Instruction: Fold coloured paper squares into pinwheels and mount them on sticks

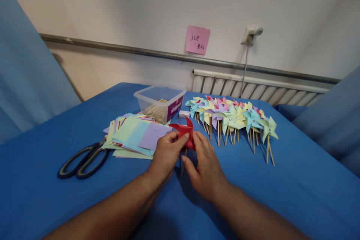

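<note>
Pinwheel (186, 130) of red paper occupies your two hands at a table spread with a blue cloth (253, 198), held just in front of you, between a pile of paper and a crowd of other pinwheels. Your left hand (165, 152) pinches the red paper, thumb pressed on its face. Your right hand (206, 165) has its fingers against the paper's right edge and its thumb lower down, apart from them, near a thin stick (182, 168) below the paper; whether that hand grips anything, you cannot tell from here. To your left, paper squares (132, 135) in green, blue, purple, yellow and red lie in a loose, overlapping pile, beside scissors (84, 161) whose dark handles point toward you and whose blades are mostly hidden. Behind the pile, a clear plastic box (144, 104) with a purple label holds wooden sticks (156, 111), and a small white box (184, 114) sits near its right side. To your right, the finished pinwheels (233, 116) lie clustered in pastel colors and red, their sticks toward you. Beyond the table, a pink note (197, 40) with handwriting hangs on the wall (135, 3) above a radiator (216, 84).
</note>
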Action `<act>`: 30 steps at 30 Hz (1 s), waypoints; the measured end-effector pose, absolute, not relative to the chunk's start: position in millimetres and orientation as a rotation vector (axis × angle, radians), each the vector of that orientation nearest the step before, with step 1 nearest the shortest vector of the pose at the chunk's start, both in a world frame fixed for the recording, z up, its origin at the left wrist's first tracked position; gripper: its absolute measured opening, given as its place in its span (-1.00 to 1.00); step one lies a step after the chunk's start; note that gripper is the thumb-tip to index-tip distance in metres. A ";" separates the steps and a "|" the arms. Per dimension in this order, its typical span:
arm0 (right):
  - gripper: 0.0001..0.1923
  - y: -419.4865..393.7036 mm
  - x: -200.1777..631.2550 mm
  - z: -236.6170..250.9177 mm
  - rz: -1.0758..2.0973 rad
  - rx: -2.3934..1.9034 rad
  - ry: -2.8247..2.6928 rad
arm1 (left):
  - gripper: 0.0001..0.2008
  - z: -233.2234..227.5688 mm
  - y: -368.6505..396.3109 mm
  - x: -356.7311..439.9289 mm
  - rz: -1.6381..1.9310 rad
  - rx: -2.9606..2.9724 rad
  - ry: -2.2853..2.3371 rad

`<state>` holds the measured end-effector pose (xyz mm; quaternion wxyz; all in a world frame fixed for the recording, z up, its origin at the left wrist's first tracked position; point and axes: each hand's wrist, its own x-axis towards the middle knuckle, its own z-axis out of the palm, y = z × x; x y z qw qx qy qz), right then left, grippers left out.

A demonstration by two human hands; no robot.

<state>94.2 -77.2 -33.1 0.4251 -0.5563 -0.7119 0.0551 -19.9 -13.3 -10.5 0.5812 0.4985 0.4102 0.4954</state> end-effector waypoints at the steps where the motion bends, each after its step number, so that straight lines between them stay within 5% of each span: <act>1: -0.33 -76.3 94.8 -33.4 0.153 -1.375 -1.764 | -0.77 -10.4 -13.6 -19.8 1.156 1.149 0.947; 10: -0.60 -58.3 92.9 -40.9 0.929 -1.215 -1.125 | -0.77 -4.1 -15.0 -21.7 1.166 0.981 0.893; 16: -0.54 -56.4 89.9 -32.2 1.346 -1.036 -1.013 | -0.77 -2.7 -15.2 -23.4 1.159 0.979 0.892; 30: -0.51 -53.7 89.6 -38.5 1.333 -1.095 -0.966 | -0.64 11.2 -11.5 -28.6 1.064 0.845 0.808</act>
